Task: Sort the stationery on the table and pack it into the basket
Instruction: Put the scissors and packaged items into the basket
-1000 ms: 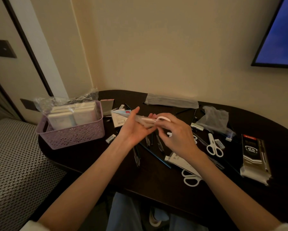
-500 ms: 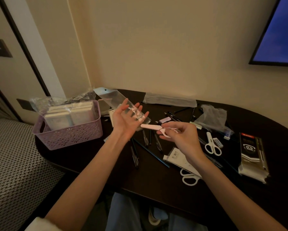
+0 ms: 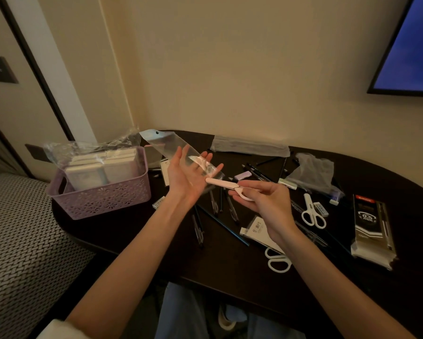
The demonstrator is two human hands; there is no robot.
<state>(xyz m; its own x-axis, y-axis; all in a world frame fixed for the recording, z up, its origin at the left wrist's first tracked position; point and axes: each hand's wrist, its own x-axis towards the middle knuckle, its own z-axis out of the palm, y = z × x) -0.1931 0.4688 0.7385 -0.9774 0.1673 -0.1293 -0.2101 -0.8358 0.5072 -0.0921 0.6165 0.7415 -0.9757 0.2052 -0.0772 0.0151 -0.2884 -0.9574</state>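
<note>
Your left hand (image 3: 189, 178), fingers spread, carries a clear sleeve (image 3: 178, 152); your right hand (image 3: 264, 204) pinches pink scissors (image 3: 221, 183) above the surface (image 3: 230, 260), right of the basket (image 3: 100, 199).

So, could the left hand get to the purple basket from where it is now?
Probably yes. The left hand hovers right of the purple basket with nothing between them, but the clear sleeve lies across its fingers, so it would have to drop that first.

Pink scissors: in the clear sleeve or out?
Out. The right hand holds the pink scissors by the handle, whole sheathed blade exposed; the clear sleeve lies across the left hand, seemingly empty.
</note>
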